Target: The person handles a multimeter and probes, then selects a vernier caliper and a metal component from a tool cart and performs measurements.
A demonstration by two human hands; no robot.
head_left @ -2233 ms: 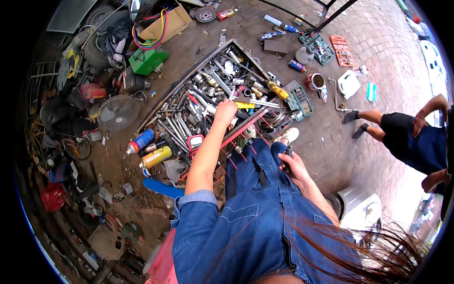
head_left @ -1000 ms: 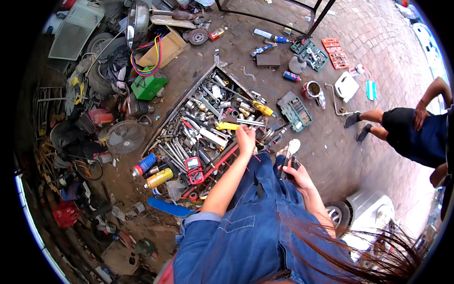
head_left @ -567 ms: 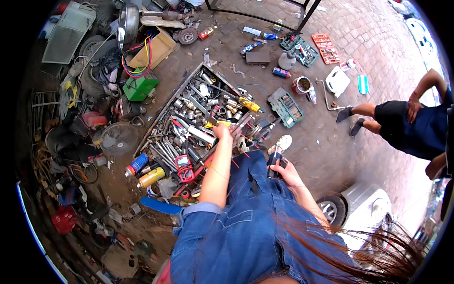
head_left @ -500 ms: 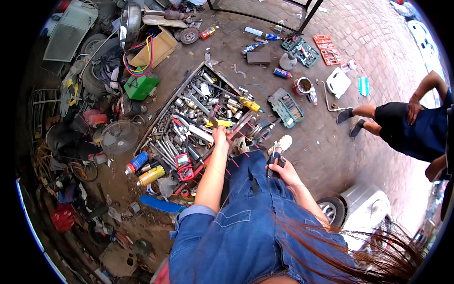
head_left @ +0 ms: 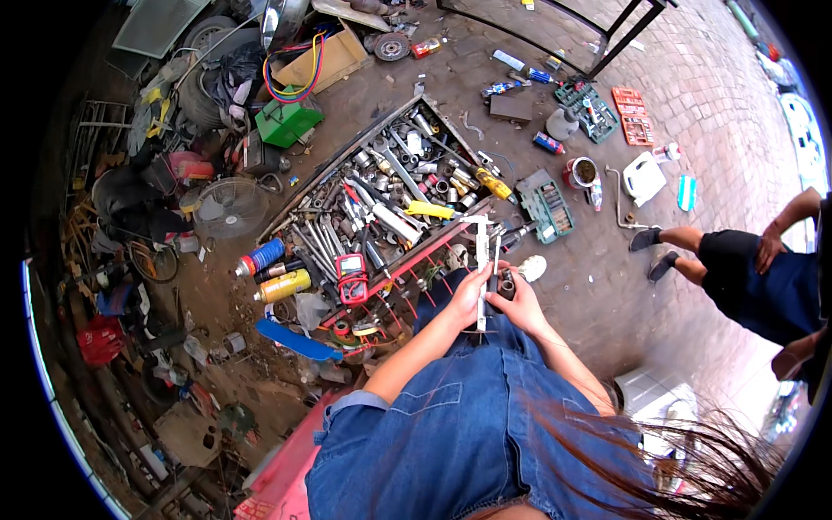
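My left hand (head_left: 468, 300) is closed round a silver vernier caliper (head_left: 483, 244), held upright in front of my body with its jaws at the top. Close beside it, my right hand (head_left: 518, 305) grips a slim tool with a metal shaft (head_left: 496, 257) and a dark handle. The fingers hide its lower part, so its exact kind is unclear. A small dark round piece also shows at the right fingers. Just beyond my hands lies a wide metal tray (head_left: 344, 157) heaped with sockets, wrenches and pliers. A red multimeter (head_left: 352, 279) rests near its front edge.
Spray cans (head_left: 282, 286) and a blue curved piece (head_left: 299, 341) lie left of the tray. Beyond its right side are a green tool case (head_left: 545, 206) and a paint can (head_left: 580, 172). A person (head_left: 752, 264) stands at right. Scrap and a fan (head_left: 230, 208) fill the left.
My left hand has come back from the tray to beside my right hand, now with the caliper in it. The view has shifted, and my right hand still grips the dark-handled tool.
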